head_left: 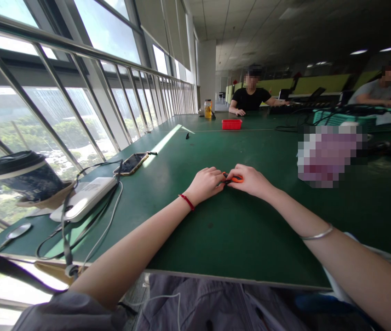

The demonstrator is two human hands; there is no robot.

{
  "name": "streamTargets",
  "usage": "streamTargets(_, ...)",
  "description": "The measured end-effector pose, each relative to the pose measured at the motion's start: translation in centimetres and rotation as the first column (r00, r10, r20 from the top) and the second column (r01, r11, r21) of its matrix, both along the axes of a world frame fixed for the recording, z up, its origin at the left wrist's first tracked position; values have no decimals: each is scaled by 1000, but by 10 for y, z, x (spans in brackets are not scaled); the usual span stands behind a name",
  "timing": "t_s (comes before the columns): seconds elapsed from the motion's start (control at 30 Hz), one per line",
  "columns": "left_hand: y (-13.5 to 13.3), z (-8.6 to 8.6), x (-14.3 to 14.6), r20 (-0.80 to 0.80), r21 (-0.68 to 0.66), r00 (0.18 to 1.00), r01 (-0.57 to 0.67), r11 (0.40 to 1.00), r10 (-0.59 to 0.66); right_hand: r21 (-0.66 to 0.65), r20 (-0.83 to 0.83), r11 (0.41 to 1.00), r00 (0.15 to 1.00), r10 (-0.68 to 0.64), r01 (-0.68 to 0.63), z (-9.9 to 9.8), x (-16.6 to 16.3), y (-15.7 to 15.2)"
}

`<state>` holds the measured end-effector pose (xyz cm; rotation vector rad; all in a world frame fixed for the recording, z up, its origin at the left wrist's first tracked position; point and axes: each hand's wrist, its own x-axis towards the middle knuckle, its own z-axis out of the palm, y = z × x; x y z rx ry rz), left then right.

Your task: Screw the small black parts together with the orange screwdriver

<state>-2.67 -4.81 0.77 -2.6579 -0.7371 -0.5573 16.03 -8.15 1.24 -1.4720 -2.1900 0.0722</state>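
Over the middle of the green table [188,220], my hands meet at a pair of small orange-and-black scissors [236,179]. My right hand [250,179] is closed on the orange handle loop, thumb and fingers pinched together. From the other side, my left hand [205,185] has its fingers closed at the dark end of the scissors. The fingertips of both hands almost touch, and they hide much of the tool. A red cord bracelet is on my left wrist, a silver bangle on my right forearm.
To the left are a phone [132,163], a white power bank [84,199] with cables, and a lidded cup [23,177]. Farther back stand a red box [232,124] and a jar [208,110]. At right are a blurred pink item [331,156] and a teal basket [364,120]. Two people sit beyond.
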Motion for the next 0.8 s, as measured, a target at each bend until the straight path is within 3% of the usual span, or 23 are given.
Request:
streamTargets(0.47, 0, 1, 0, 40, -49, 999, -4, 999, 6, 6, -13, 1000, 1000, -18, 18, -1, 0, 1)
streamTargets(0.8, 4, 3, -3, -19, -53, 999, 32, 998, -33, -30, -17, 1000, 1000, 9, -9, 1, 0, 1)
